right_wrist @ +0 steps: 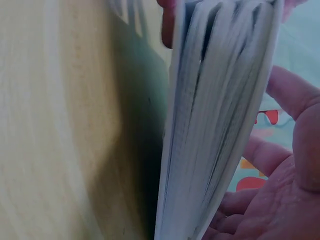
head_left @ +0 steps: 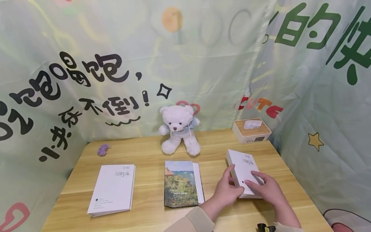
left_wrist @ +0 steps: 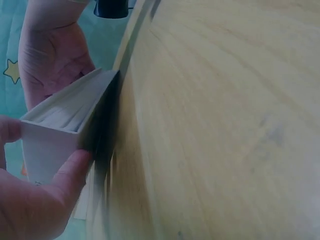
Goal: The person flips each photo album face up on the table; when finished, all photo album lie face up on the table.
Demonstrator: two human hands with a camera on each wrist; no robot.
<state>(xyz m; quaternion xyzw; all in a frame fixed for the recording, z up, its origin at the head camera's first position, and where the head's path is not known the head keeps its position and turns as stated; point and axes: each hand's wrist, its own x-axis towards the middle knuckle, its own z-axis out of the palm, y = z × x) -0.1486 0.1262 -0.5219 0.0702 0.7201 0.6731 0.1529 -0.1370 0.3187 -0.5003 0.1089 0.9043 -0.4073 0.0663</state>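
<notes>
A thick white album (head_left: 242,164) with Chinese lettering on its cover is at the right of the table. My left hand (head_left: 225,190) grips it by the spine, thumb on one cover and fingers on the other. The album's back cover is tilted off the wood along one side in the left wrist view, with a dark shadow beneath. My right hand (head_left: 268,189) lays extended fingers and thumb against the front cover. Its page edges (right_wrist: 220,100) face the right wrist camera, the covers closed over them.
A picture-covered photo album (head_left: 179,183) lies mid-table, and another white album (head_left: 113,190) lies at the left. Behind them sit a white teddy bear (head_left: 178,129), a tissue box (head_left: 252,130) and a small purple item (head_left: 102,150). Printed cloth (head_left: 203,80) hangs around the table.
</notes>
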